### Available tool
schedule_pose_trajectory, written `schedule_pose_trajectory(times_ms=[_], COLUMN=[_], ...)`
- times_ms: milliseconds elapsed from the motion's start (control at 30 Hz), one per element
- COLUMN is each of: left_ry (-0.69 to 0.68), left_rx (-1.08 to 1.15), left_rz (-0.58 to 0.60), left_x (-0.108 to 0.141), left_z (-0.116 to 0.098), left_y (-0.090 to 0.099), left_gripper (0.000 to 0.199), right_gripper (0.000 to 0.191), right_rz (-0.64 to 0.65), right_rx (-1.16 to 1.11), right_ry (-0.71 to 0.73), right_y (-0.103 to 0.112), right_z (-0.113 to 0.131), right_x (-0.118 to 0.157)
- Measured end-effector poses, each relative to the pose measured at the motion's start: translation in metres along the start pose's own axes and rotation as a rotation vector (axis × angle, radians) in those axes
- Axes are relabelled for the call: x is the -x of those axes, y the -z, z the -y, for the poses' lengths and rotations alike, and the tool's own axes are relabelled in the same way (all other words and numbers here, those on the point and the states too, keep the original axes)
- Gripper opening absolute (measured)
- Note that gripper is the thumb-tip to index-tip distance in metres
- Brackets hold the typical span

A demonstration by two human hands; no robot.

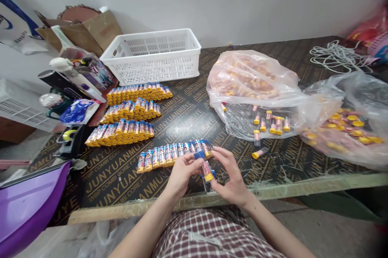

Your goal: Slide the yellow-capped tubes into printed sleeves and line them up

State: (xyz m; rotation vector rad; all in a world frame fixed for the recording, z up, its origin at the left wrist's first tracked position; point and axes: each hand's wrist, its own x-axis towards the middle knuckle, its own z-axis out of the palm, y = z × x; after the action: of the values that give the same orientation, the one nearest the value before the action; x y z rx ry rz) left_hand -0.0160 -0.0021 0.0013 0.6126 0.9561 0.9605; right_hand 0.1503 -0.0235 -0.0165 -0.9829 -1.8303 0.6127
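Note:
My left hand [185, 171] pinches a small yellow-capped tube [206, 168] by its blue upper end, over the front of the table. The tube is clear with a pinkish label, and its yellow end tilts toward me. Beside it, my right hand [229, 175] has thumb and fingers apart. Its thumb is close to the yellow cap, and its fingertips are at the right end of a row of similar tubes [168, 155]. Contact there cannot be made out. Something clear and blue, partly hidden, lies below the held tube.
Stacked tubes [130, 133] stand in several groups at left, before a white plastic basket [157, 66]. A large plastic bag [251, 72] and another bag [357, 88] hold more tubes. Loose tubes [259, 153] lie near the first bag. A tape dispenser [72, 143] and purple dustpan-like object [30, 205] are at left.

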Motion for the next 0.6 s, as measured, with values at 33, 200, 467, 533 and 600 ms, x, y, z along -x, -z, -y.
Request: schedule_pose_trajectory(times_ms=[33,200,467,533,600], left_ry=[0.023,0.109,0.112,0.107,0.104], left_rx=[-0.022,-0.077,-0.065,-0.06,-0.059], left_rz=[0.034,0.106,0.098,0.102,0.101], left_x=[0.0008,0.0037,0.006,0.0064,0.0067], left_z=[0.0018,0.0063,0.0064,0.006,0.0059], left_y=[-0.0005,-0.0035,-0.0059,-0.0064,-0.0066], left_gripper=[0.034,0.035,0.036,0.036,0.036], right_gripper=[0.079,0.086,0.082,0.083,0.084], right_rz=[0.033,0.204,0.155,0.147,0.142], right_rx=[-0.022,-0.176,-0.21,-0.216,-0.237], right_ry=[-0.006,-0.033,-0.035,-0.038,-0.041], right_y=[0.001,0.0038,0.0013,0.0009,0.0006], right_z=[-0.0003,-0.0036,-0.0052,-0.0044,-0.0036], right_x=[-0.0011,-0.0024,0.0016,0.0017,0.0018])
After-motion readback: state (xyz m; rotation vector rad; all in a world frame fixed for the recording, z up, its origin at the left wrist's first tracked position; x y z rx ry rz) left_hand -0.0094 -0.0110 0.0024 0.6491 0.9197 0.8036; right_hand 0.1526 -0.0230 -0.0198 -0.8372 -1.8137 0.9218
